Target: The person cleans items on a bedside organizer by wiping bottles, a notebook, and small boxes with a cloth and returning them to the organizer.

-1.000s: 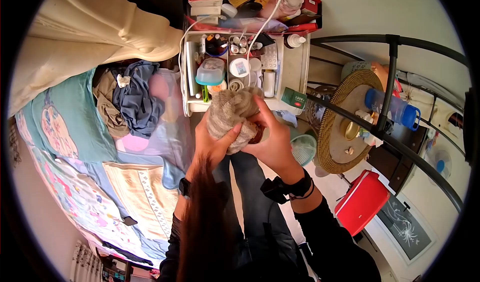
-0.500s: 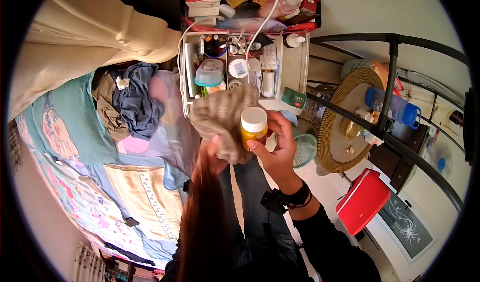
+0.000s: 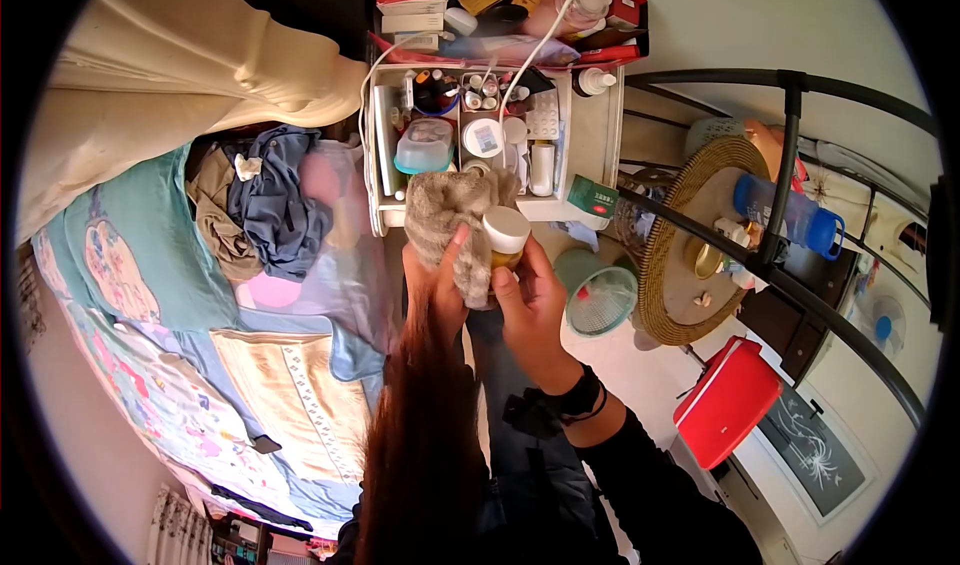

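Observation:
In my right hand [image 3: 535,310] is a yellow pill bottle [image 3: 506,235] with a white screw cap, tilted slightly and gripped between thumb and fingers. My left hand [image 3: 438,280] holds a bunched grey-beige cloth [image 3: 445,210] against the bottle's left side. Part of the bottle's body is hidden by the cloth and my fingers. Long hair hangs over my left forearm. Just beyond the cloth lies an open drawer [image 3: 382,190] holding a clear container with a teal base [image 3: 424,146], a white-lidded jar [image 3: 483,138] and several small bottles.
Behind the drawer sits a red-edged box [image 3: 640,40] of cartons and bottles. A green box [image 3: 592,196] rests at the drawer's right corner. To the right are a mesh bin [image 3: 602,300], a woven-rim round table [image 3: 660,265] and a black metal rail [image 3: 835,315]. A bed [image 3: 345,365] stands left.
The bottle and my right hand have shifted slightly down and left of their former line. My left hand has brought the cloth round the bottle's side, its fingers now showing over the cloth.

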Available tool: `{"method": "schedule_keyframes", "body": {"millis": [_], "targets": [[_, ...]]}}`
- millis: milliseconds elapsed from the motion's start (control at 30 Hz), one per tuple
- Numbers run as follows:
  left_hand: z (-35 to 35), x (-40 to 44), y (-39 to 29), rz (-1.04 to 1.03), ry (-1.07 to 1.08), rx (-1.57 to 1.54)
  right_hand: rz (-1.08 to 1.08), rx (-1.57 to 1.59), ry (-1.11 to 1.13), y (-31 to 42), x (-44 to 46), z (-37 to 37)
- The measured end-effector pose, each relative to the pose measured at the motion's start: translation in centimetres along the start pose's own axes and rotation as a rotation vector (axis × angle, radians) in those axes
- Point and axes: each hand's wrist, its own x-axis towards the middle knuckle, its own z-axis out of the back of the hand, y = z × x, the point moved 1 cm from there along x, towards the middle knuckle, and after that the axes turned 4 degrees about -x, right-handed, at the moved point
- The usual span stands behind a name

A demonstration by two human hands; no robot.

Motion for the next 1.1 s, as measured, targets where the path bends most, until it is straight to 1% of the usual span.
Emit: {"method": "schedule_keyframes", "body": {"millis": [67,100,133,200,233,267,300,333,367,400,433,467,500,567,600,633,700,733,767,833,900,967,1000,1033,1067,1100], "targets": [[0.2,0.4,0.1,-0.237,0.058,0.178,-0.075,0.077,0.066,-0.1,-0.1,0.3],[0.1,0.3,-0.1,-0.236,0.057,0.178,-0.076,0.077,0.067,-0.2,-0.1,0.6],[-0.1,0.3,-0.3,-0.087,0.037,0.070,-0.096,0.099,0.111,-0.4,-0.1,0.8],[0.0,0.5,0.3,0.279,0.001,-0.381,-0.116,0.115,0.156,-0.8,0.1,1.5],[0.4,0.3,0.8,0.277,0.000,-0.384,-0.077,0.105,0.165,-1.0,0.4,1.8],[0.9,-0.1,1.5,0.340,-0.025,-0.501,-0.039,0.097,0.173,-1.0,0.8,2.0],[0.8,-0.6,1.1,0.346,-0.013,-0.525,-0.012,0.082,0.143,-0.8,1.2,2.0],[0.7,-1.0,0.6,0.353,0.000,-0.548,0.027,0.012,0.174,-0.9,1.6,2.2],[0.8,-1.1,0.7,0.353,-0.001,-0.549,0.066,-0.057,0.204,-1.0,1.8,2.3],[1.0,-1.1,0.8,0.292,0.066,-0.463,0.065,-0.058,0.205,-0.7,1.9,2.6],[1.1,-1.1,0.8,0.229,0.132,-0.376,0.100,-0.259,0.257,-0.3,2.0,3.0],[1.3,-1.1,0.7,0.282,0.109,-0.424,0.136,-0.461,0.307,0.2,2.1,3.2],[1.7,-1.1,0.4,0.280,0.111,-0.425,0.139,-0.462,0.306,0.8,2.2,3.4],[2.5,-0.8,-0.2,0.351,0.265,-0.110,0.146,-0.751,0.347,1.9,2.1,3.7],[2.9,-0.6,-0.6,0.462,0.339,0.074,0.047,-0.604,0.345,1.2,1.6,3.8],[2.3,-0.5,-1.1,0.463,0.343,0.073,-0.034,-0.427,0.324,1.0,1.1,3.3],[1.1,-0.4,-2.1,0.292,0.337,0.187,-0.242,-0.098,0.280,0.8,0.1,2.9],[1.3,-0.6,-1.8,0.234,0.327,0.254,-0.242,-0.100,0.274,0.8,-0.2,2.7],[1.0,-0.7,-1.9,0.232,0.335,0.253,-0.223,-0.072,0.249,0.6,-0.3,2.7],[0.7,-0.8,-2.4,0.202,0.231,0.256,-0.195,-0.042,0.219,0.1,-0.5,2.8],[1.0,-1.0,-2.0,0.185,0.220,0.295,-0.252,0.044,0.227,-0.3,-1.1,2.9],[1.0,-0.9,-1.7,0.229,-0.004,0.254,-0.211,0.034,0.221,0.0,-1.2,2.7],[0.7,-1.0,-1.4,0.342,-0.131,0.153,-0.143,-0.059,0.244,0.4,-1.2,2.8],[1.0,-0.9,-0.9,0.336,-0.127,0.154,-0.072,-0.152,0.266,0.6,-1.0,2.9],[1.5,-1.0,0.2,0.413,-0.126,-0.133,-0.068,-0.150,0.264,0.7,-0.8,3.2],[1.9,-1.1,1.0,0.487,-0.123,-0.421,0.098,-0.356,0.321,0.9,-0.5,3.7]]}}
